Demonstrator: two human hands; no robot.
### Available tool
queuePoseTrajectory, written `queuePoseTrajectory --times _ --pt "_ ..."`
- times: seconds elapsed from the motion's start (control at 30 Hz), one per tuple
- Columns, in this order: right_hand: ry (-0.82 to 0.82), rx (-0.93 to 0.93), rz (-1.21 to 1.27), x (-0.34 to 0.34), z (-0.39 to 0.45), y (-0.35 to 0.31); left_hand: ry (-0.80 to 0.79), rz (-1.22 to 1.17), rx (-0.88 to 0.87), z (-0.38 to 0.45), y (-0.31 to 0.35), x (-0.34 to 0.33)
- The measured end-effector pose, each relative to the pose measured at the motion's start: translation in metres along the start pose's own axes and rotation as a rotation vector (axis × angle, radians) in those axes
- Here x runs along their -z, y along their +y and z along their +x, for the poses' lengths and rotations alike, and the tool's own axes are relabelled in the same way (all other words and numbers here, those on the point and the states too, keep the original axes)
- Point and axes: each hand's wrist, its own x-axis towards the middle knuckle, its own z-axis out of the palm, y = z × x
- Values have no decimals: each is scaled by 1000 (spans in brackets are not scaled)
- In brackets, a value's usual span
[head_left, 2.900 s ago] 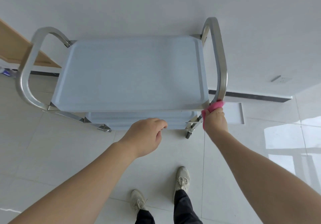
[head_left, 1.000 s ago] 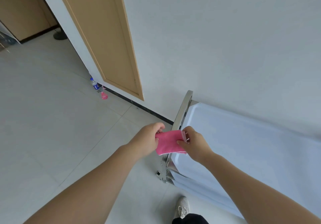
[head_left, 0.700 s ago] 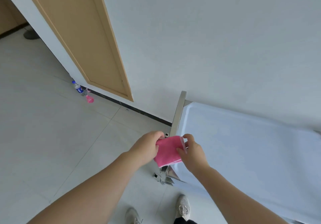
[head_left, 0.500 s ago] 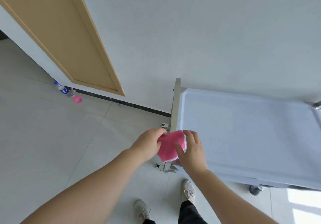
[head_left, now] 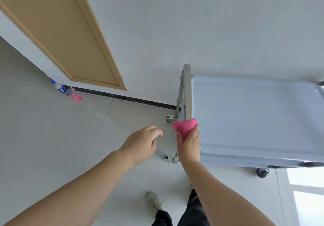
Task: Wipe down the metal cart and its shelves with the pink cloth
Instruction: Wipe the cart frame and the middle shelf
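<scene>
The right hand [head_left: 189,143] is holding the pink cloth [head_left: 184,126], w/ thumb on 1 side and fingers curling round the other. The cloth is folded up and is sticking out the top of the hand. It is touching the metal handle bar [head_left: 186,92] at the left end of the metal cart [head_left: 254,117], near the front corner of the top shelf [head_left: 263,106].

The left hand [head_left: 142,143] is hanging in the air just left of the cloth, not touching it. Its fingers are loose and a bit bent, and it is holding nothing.

The cart is standing by the white wall [head_left: 210,24], and the top shelf is looking pale blue-grey. A lower shelf edge [head_left: 245,162] is peeking out under the top 1. 3 wheels are showing: 1 [head_left: 169,118] at the back left, 1 [head_left: 171,158] at the front left & 1 [head_left: 263,172] on the right.

On the floor [head_left: 52,138], by the tan door [head_left: 61,32], a small bottle w/ a blue label [head_left: 59,87] is sitting next to a pink spray bottle [head_left: 75,96]. Both are far from the cart.

At the bottom, the person's dark trousers [head_left: 189,211] and 1 pale shoe [head_left: 154,203] are showing.
</scene>
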Motion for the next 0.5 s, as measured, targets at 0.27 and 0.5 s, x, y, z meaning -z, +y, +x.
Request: queuePoseTrajectory --times 0.27,0.5 --pt "35 6 -74 -1 5 -3 -35 40 -77 -14 -7 6" --pt "38 1 -228 4 30 -24 -2 67 -108 -20 -20 22"
